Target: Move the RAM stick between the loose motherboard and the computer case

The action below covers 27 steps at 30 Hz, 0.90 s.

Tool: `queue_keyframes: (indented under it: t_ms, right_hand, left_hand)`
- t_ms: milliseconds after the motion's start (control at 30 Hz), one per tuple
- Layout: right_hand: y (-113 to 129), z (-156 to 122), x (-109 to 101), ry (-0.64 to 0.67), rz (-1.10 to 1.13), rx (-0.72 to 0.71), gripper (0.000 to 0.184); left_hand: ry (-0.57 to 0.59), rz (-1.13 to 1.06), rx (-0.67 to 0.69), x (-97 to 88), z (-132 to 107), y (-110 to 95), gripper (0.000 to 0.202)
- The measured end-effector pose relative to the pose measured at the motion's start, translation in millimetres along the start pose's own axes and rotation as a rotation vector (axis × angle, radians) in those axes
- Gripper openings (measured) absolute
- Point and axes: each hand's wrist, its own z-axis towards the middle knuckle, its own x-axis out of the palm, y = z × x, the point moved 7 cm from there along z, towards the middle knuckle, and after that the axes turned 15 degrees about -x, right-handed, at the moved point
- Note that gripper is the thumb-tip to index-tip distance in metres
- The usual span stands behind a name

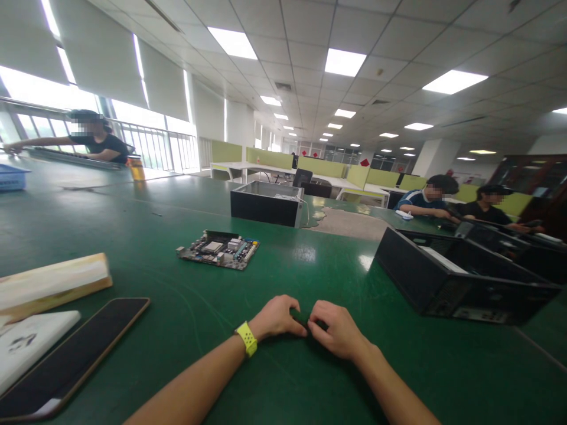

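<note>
Both hands rest low over the green table (190,348), with their fingertips close together. My left hand (277,317), with a yellow band (247,339) at its wrist, has thumb and forefinger curved apart, and nothing shows between them. Curled inward, my right hand (337,328) brings its thumb and forefinger tips together; anything pinched there is too small or hidden to make out. Beyond my left hand, a computer motherboard (221,250) lies flat. To the right of my right hand sits an open black computer case (443,283).
A smartphone (75,360), a white box (33,342) and a long pale box (57,282) lie at the left. Another computer case (266,206) stands farther back. One person (100,141) works at far left; two others (427,200) sit at far right.
</note>
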Motion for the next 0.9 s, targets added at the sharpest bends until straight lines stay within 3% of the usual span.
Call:
queue_keyframes:
  t_ms: [100, 167, 267, 333, 400, 500, 600, 900]
  right_hand:
    - [-10, -3, 0, -0.125, 0.070, 0.047, 0.022]
    - [-23, -9, -5, -0.279, 0.115, 0.116, 0.027]
    - [-44, -24, -17, -0.547, 0.108, 0.250, 0.017]
    - [-53, -33, -24, -0.650, 0.063, 0.324, 0.041]
    - [-53, -33, -24, -0.618, 0.041, 0.334, 0.050]
    - [-42, -23, -16, -0.425, 0.049, 0.268, 0.031]
    - [-34, -19, -10, -0.327, 0.046, 0.271, 0.035]
    - [-50, -31, -6, -0.373, 0.042, 0.367, 0.045]
  left_hand:
    - [0.004, -0.002, -0.021, -0.8, -1, 0, 0.041]
    - [0.016, -0.011, -0.036, -0.5, -2, 0, 0.041]
    - [0.044, -0.042, -0.065, 1.2, -3, 2, 0.043]
    - [0.058, -0.068, -0.079, 2.2, -4, 2, 0.045]
    - [0.060, -0.096, -0.084, 2.2, -3, 3, 0.047]
    - [0.074, -0.158, -0.113, 3.5, 0, 6, 0.053]
    - [0.113, -0.250, -0.141, 7.4, 5, 12, 0.055]
    - [0.145, -0.352, -0.143, 12.4, 11, 16, 0.054]
